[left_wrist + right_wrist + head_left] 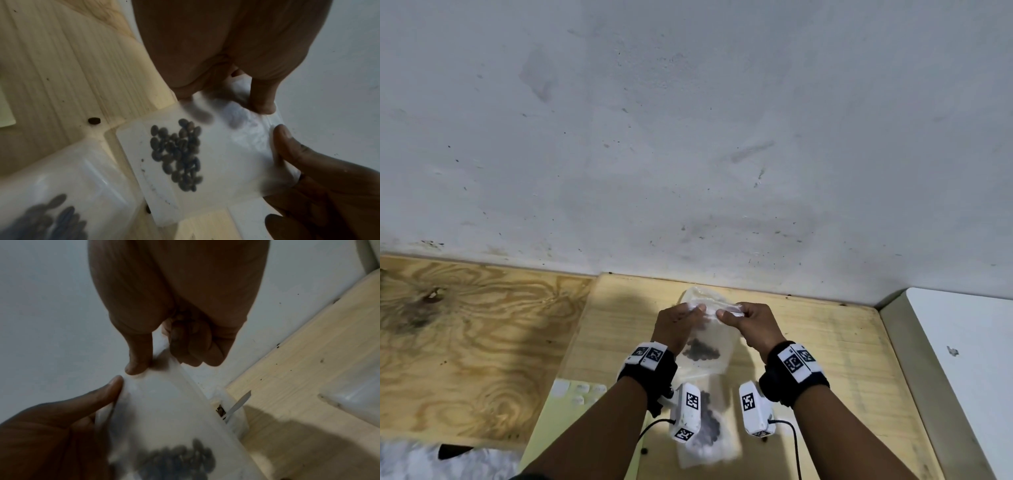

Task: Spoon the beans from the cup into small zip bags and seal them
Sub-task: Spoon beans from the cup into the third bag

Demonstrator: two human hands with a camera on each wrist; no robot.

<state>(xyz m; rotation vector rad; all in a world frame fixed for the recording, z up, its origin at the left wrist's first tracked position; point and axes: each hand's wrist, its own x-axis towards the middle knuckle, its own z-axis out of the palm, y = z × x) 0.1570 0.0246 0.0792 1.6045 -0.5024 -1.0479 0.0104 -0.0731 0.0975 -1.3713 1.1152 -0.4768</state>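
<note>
A small clear zip bag with dark beans in its bottom hangs above the light wooden board. My left hand pinches the left part of the bag's top edge. My right hand pinches the right part, with its thumb on the strip. In the left wrist view the beans show through the film. A second bag with beans lies flat on the board under my wrists. A clear container with a white handle stands behind the held bag; the cup is not plainly seen.
The board ends at a grey wall. A white surface lies to the right, darker plywood to the left. A pale yellow sheet with white stickers lies near my left arm. Loose beans lie on the board.
</note>
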